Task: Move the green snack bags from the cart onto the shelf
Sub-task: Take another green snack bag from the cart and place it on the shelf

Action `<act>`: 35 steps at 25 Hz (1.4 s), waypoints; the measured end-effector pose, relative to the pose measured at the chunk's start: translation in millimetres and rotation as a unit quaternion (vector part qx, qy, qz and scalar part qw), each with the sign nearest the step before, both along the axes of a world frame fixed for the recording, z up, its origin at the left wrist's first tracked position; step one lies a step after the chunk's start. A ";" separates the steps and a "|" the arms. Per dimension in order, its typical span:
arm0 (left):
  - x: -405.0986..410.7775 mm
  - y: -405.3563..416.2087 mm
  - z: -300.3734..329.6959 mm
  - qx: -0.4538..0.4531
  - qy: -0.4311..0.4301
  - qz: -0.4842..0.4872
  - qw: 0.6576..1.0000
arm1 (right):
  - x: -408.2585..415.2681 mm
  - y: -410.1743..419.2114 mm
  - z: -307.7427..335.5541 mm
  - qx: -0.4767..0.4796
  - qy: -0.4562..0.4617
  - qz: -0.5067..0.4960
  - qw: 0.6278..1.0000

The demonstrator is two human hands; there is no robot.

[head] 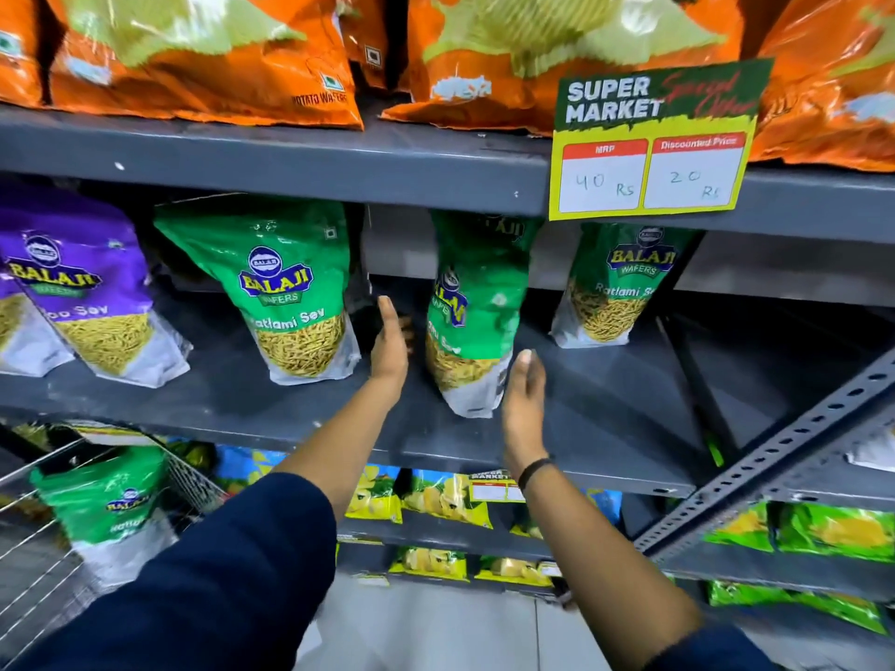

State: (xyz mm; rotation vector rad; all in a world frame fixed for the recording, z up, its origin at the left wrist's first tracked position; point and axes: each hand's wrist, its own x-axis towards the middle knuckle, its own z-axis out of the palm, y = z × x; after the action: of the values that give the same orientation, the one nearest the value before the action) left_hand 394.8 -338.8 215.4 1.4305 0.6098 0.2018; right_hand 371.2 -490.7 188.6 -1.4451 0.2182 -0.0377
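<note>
- Nearest, at lower left of the frame, one green snack bag (104, 506) stands in our wire cart (43, 540).
- Mid-frame, our left hand (390, 348) and right hand (523, 394) are spread flat, gripping nothing, flanking the middle green bag (477, 312) on the grey shelf (242, 380).
- Farther back, two more green bags (290, 293) (615, 283) stand either side.
</note>
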 end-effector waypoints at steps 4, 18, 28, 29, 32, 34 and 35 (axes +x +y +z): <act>-6.2 -20.2 -4.9 0.001 -0.013 -0.085 0.996 | -5.3 5.9 2.6 0.018 0.002 0.057 0.998; -113.8 77.4 -37.7 0.074 -0.115 0.256 0.957 | -56.5 91.6 -14.5 0.124 0.013 -0.049 0.991; -287.7 355.0 -148.5 0.037 0.221 0.327 0.918 | -158.4 374.9 -92.0 -0.033 0.203 0.398 0.894; -293.9 378.0 -154.5 0.014 0.272 0.273 0.923 | -158.9 398.1 -104.2 -0.053 0.230 0.404 0.884; -297.4 420.0 -171.9 0.021 0.330 0.182 0.926 | -151.1 430.5 -118.7 -0.127 0.293 0.396 0.861; -288.0 441.9 -191.4 0.025 0.341 0.128 0.931 | -140.2 446.7 -123.4 -0.132 0.309 0.379 0.862; -283.3 449.5 -195.3 0.018 0.348 0.113 0.930 | -136.4 454.7 -128.6 -0.134 0.315 0.375 0.862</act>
State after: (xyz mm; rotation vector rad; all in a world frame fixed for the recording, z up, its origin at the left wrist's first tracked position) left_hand 111.5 110.7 20.2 1.4549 1.3617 -0.1296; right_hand 234.8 -35.9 60.0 -1.6995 0.1687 1.0950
